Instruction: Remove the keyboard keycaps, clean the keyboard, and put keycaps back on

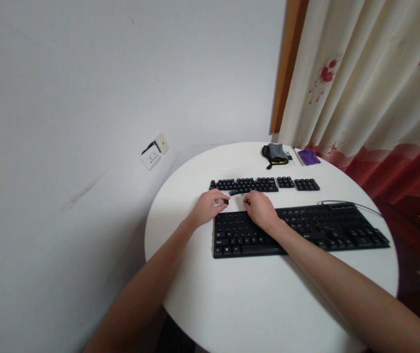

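A black keyboard (305,230) lies on a round white table (261,299), its cable running off to the right. Behind it, several loose black keycaps (264,185) are laid out in keyboard-like rows. My left hand (210,207) rests at the keyboard's far left corner, fingers curled, pinching a small black keycap (226,201). My right hand (261,211) lies over the keyboard's upper left keys, fingers bent down toward the gap between the keyboard and the keycap rows; what it holds is hidden.
At the table's far edge sit a grey and black pouch (276,154) and a purple cloth (308,157). A wall socket (154,151) is on the white wall at left. A patterned curtain (371,83) hangs at right.
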Motion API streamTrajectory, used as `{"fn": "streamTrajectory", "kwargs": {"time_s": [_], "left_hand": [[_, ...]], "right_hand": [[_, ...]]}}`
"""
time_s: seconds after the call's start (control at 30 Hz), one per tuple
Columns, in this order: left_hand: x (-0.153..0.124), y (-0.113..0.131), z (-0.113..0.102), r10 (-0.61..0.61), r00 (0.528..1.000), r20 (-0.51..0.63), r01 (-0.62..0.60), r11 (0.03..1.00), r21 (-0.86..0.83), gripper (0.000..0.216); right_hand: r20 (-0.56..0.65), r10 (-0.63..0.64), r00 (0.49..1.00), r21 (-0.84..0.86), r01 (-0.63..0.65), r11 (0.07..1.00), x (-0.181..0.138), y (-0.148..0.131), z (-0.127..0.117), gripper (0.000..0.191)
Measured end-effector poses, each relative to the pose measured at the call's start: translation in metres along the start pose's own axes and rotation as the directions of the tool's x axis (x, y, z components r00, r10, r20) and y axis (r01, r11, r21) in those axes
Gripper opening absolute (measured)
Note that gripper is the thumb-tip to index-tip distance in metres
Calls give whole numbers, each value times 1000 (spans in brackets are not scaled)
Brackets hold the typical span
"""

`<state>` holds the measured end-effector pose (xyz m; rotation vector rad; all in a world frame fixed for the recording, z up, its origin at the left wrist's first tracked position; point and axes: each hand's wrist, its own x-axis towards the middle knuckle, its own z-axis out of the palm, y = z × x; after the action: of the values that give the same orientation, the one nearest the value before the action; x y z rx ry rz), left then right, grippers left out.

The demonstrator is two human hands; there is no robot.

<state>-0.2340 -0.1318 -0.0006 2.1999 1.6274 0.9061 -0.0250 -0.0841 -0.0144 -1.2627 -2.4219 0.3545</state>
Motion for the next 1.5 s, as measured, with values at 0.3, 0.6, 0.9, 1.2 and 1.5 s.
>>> {"fn": "streamTrajectory", "kwargs": {"time_s": [0.3, 0.6, 0.9, 1.2, 1.5], "left_hand": [[-4, 15, -13, 102, 995, -1, -102, 995, 2, 24], [-11, 30, -18, 269, 822, 502, -88, 931, -355, 19], [-12, 36, -11, 312, 785, 534, -132, 928, -349, 20], [-12, 37, -14, 355, 770, 531, -210, 926, -314, 20], [-12, 37, -9, 370, 797, 478, -204, 909, -364, 16]], "right_hand": [[-58, 10, 998, 94, -5, 996, -2, 7, -11, 20], [-146, -46, 988, 371, 98, 924, -29, 0, -44, 13], [-89, 6, 996, 431, 34, 902, -37, -5, -40, 24], [51, -30, 998, 467, 2, 884, -37, -8, -50, 10], [178, -50, 983, 471, -40, 881, -39, -5, -49, 15]]}}
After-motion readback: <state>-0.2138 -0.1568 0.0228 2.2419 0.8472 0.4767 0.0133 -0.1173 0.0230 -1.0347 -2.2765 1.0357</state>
